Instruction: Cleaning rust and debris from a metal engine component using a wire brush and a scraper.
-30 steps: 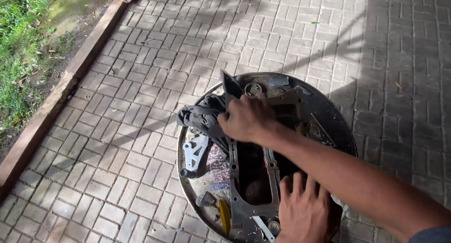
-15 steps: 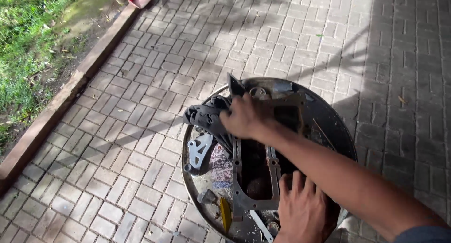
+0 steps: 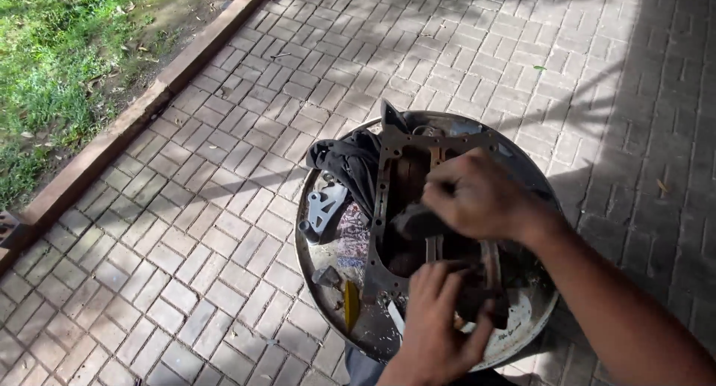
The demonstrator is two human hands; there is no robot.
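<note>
A round metal pan [image 3: 313, 263] lies on brick paving and holds greasy machine parts. A flat grey metal frame plate [image 3: 382, 207] lies across its middle. My right hand [image 3: 477, 196] reaches in from the right, fingers curled on a dark lump [image 3: 410, 223] inside the plate's opening. My left hand [image 3: 440, 322] is at the pan's near side, gripping a rusty dark-brown part [image 3: 481, 296]. A black cloth [image 3: 349, 161] is bunched at the pan's far left, apart from both hands.
A silver bracket [image 3: 322, 209] and a yellow-handled tool [image 3: 351, 304] lie in the pan's left half. Brick paving [image 3: 186, 244] surrounds the pan. A low brick kerb [image 3: 119, 132] and grass [image 3: 52, 65] run along the left.
My right hand has left the black cloth and moved to the middle of the plate. My left hand, earlier flat on the pan's near rim, has closed on the rusty part.
</note>
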